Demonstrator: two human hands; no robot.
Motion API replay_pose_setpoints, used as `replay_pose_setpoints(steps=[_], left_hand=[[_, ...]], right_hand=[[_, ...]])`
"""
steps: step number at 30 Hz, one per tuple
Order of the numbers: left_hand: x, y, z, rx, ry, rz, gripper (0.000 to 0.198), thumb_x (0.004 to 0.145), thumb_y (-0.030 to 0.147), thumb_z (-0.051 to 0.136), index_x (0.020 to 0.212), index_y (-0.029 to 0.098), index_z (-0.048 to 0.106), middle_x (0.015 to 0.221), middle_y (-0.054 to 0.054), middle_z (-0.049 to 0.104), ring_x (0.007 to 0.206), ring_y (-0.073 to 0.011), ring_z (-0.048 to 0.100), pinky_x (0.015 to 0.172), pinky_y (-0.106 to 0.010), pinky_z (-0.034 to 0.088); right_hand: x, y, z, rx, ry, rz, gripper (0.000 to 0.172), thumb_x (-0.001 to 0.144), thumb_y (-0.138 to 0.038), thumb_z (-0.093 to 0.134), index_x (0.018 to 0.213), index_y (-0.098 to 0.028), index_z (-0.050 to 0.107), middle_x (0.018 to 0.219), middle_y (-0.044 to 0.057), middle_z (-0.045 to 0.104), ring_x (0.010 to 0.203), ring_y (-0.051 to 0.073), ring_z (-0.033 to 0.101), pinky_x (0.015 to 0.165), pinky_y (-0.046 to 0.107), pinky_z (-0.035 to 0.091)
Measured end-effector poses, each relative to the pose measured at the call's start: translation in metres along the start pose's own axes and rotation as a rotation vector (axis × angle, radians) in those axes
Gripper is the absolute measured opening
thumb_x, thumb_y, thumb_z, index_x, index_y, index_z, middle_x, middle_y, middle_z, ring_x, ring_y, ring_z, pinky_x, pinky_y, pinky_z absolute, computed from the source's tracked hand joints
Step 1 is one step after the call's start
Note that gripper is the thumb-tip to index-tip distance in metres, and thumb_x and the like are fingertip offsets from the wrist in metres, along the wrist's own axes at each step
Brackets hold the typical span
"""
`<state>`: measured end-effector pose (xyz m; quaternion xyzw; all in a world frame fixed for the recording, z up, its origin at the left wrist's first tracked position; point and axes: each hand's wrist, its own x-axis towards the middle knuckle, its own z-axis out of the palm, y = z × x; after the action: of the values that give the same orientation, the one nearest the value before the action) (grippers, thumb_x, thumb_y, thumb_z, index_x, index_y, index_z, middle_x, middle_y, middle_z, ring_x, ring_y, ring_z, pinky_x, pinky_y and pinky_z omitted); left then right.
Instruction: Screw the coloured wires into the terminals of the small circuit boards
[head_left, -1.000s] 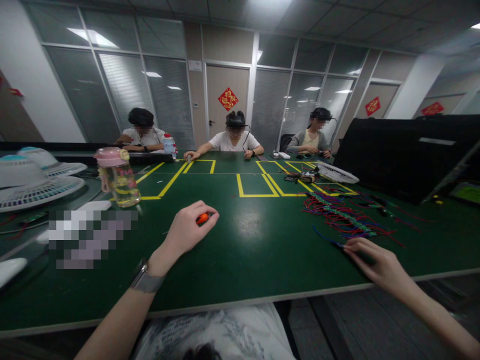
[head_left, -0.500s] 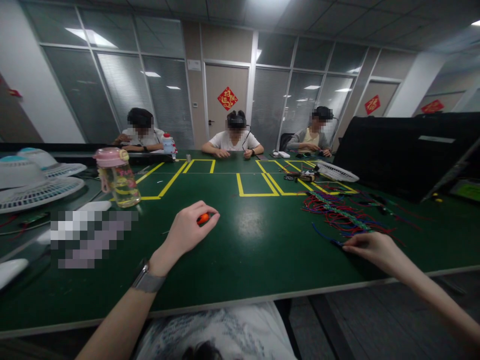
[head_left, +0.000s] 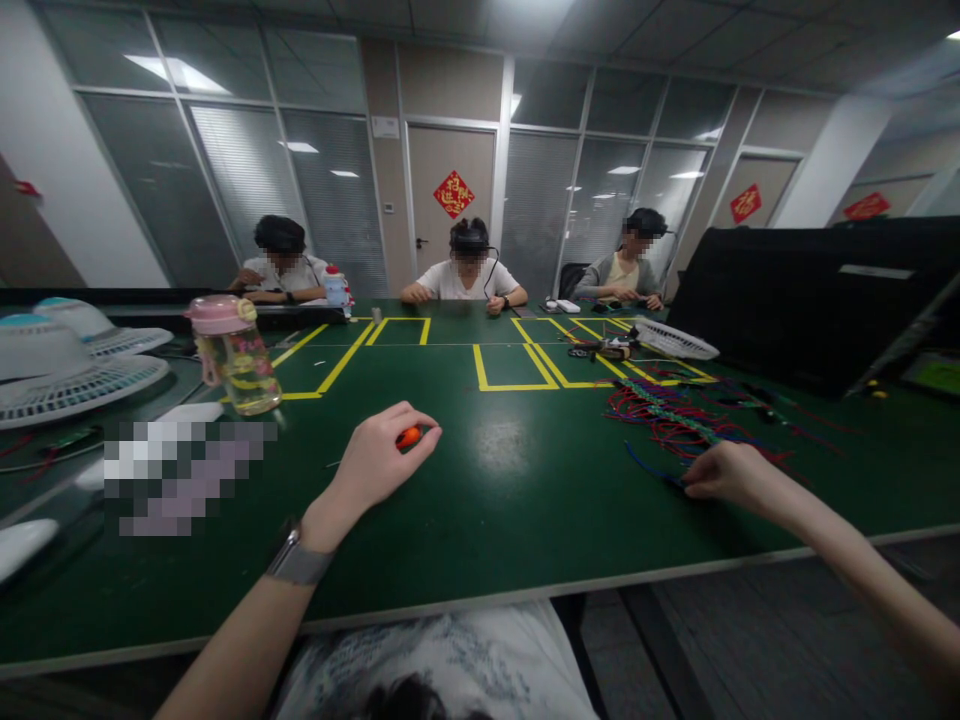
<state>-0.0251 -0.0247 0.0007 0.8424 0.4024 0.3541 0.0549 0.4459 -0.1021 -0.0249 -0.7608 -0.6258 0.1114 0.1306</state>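
Note:
My left hand [head_left: 382,455] is closed around a screwdriver with an orange handle [head_left: 409,437]. Its thin shaft pokes out on the far side of the wrist, and most of the tool is hidden by the palm. At the right, my right hand [head_left: 724,472] pinches a small dark piece [head_left: 679,481] low over the table. A blue wire [head_left: 643,462] runs from that piece to the upper left. Just beyond the right hand lies a long strip of green circuit boards with red and blue wires [head_left: 667,410].
Yellow tape [head_left: 517,388] marks boxes on the green table [head_left: 480,530]. A pink-lidded bottle [head_left: 238,360] and white fan parts [head_left: 82,385] stand left. A black case [head_left: 817,310] and a white grille [head_left: 675,340] are at right. Three people sit across the table.
My right hand has shifted slightly up and left, its fingers now covering more of the dark piece. The left hand has hardly moved. Across the table, the middle person's hand has drawn back.

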Motion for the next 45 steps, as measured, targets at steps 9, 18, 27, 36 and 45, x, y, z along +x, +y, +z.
replay_pose_setpoints(steps=[9,18,27,36,45], left_hand=[[0.000,0.001,0.001,0.015,0.002,0.005,0.029,0.090,0.042,0.051,0.088,0.020,0.070,0.089,-0.003,0.067,0.079,-0.0172,0.063,0.076,-0.031,0.049],[0.001,0.000,0.001,0.026,-0.004,-0.001,0.030,0.090,0.044,0.051,0.088,0.021,0.070,0.090,-0.004,0.067,0.080,-0.0175,0.064,0.077,-0.031,0.050],[0.000,0.000,0.002,0.034,0.001,0.016,0.029,0.090,0.043,0.051,0.088,0.021,0.070,0.089,-0.003,0.067,0.079,-0.0173,0.064,0.076,-0.031,0.049],[0.000,0.001,0.002,0.033,-0.005,0.009,0.029,0.090,0.043,0.052,0.089,0.021,0.070,0.089,-0.003,0.067,0.079,-0.0171,0.063,0.075,-0.030,0.049],[0.000,0.001,-0.001,0.030,-0.007,-0.001,0.030,0.090,0.043,0.051,0.089,0.020,0.070,0.090,-0.003,0.066,0.079,-0.0173,0.063,0.076,-0.031,0.049]], right_hand=[[-0.026,0.018,0.030,0.139,0.297,-0.164,0.029,0.068,-0.044,0.063,0.078,-0.020,0.075,0.076,0.007,0.076,0.069,0.026,0.072,0.060,0.030,0.056],[-0.037,0.013,0.037,0.182,0.427,-0.183,0.034,0.067,-0.047,0.062,0.087,-0.020,0.066,0.075,0.008,0.075,0.070,0.027,0.072,0.063,0.034,0.055],[-0.020,0.020,0.029,0.160,0.248,-0.022,0.028,0.063,-0.045,0.066,0.074,-0.022,0.078,0.074,0.005,0.077,0.071,0.027,0.073,0.061,0.030,0.054],[-0.012,0.026,0.026,0.149,0.182,0.048,0.029,0.059,-0.048,0.069,0.067,-0.021,0.077,0.073,0.006,0.077,0.071,0.028,0.072,0.061,0.031,0.052],[-0.019,0.019,0.025,0.109,0.253,-0.074,0.026,0.064,-0.042,0.065,0.073,-0.021,0.078,0.073,0.008,0.076,0.068,0.026,0.071,0.060,0.031,0.053]])
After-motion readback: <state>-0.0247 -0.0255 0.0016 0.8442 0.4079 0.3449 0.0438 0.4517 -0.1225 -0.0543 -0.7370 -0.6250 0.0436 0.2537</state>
